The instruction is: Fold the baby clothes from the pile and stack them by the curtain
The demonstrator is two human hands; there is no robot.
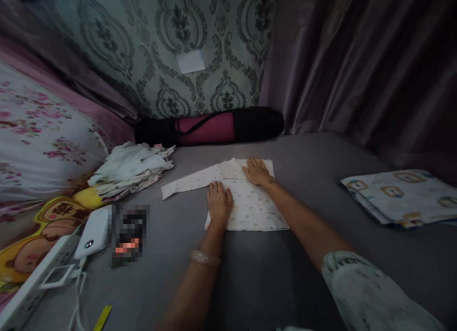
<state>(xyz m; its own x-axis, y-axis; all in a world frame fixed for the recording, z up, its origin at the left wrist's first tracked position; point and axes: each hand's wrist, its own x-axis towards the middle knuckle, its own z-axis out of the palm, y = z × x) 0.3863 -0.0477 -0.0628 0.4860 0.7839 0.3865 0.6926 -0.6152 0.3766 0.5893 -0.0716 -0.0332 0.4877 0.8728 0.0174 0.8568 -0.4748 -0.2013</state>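
Observation:
A small white long-sleeved shirt (250, 205) with a faint print lies spread on the grey bed sheet (160, 269). One sleeve stretches out to the left; on the right no sleeve sticks out, and a fabric edge runs across the upper chest. My left hand (218, 202) rests flat on the shirt's left side below that sleeve, fingers extended. Near the upper right shoulder, my right hand (257, 170) presses down flat with its fingers a little apart. Neither hand grips the cloth visibly.
Rumpled clothes (134, 167) are piled at the left, and a folded printed cloth (403, 195) lies at the right. A long black and pink bag (210, 129) lies along the wall. A white power bank (93, 231), a power strip (39, 278) and cables sit at the near left.

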